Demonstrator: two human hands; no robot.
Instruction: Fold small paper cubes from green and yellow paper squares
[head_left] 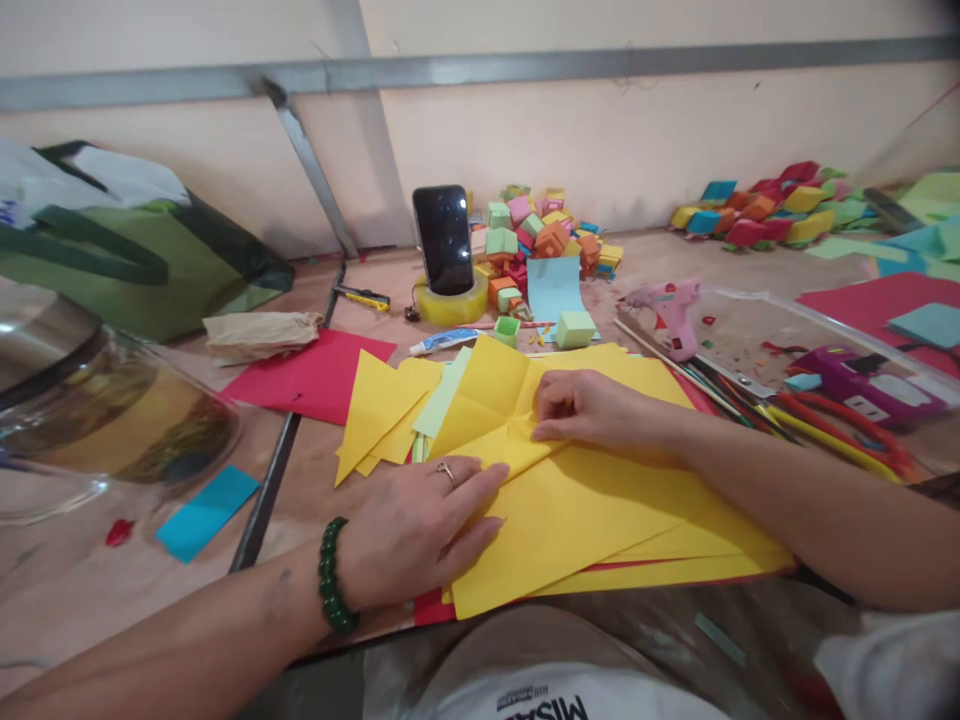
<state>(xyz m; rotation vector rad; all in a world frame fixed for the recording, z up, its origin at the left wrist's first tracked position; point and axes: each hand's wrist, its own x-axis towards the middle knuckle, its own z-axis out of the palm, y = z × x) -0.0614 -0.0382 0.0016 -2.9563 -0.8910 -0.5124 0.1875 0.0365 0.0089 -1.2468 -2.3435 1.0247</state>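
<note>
A creased yellow sheet of paper (487, 385), partly folded, lies on a stack of yellow paper (592, 510) in front of me. My left hand (424, 520), with a ring and a green bead bracelet, rests with outstretched fingers on the sheet's near folded edge. Curled in a pinch, my right hand (581, 405) grips the sheet near its middle; its fingertips hide the exact spot. Yellow triangular pieces (382, 405) and a light green strip (446, 390) lie left of the stack.
Behind stand a phone (444, 240) on a tape roll (454, 300) and a heap of paper cubes (517, 235). At right are a pink glue gun (675, 310), scissors (847, 430) and a purple device (862, 385). A glass pot (112, 400) and a green bag (187, 270) stand left.
</note>
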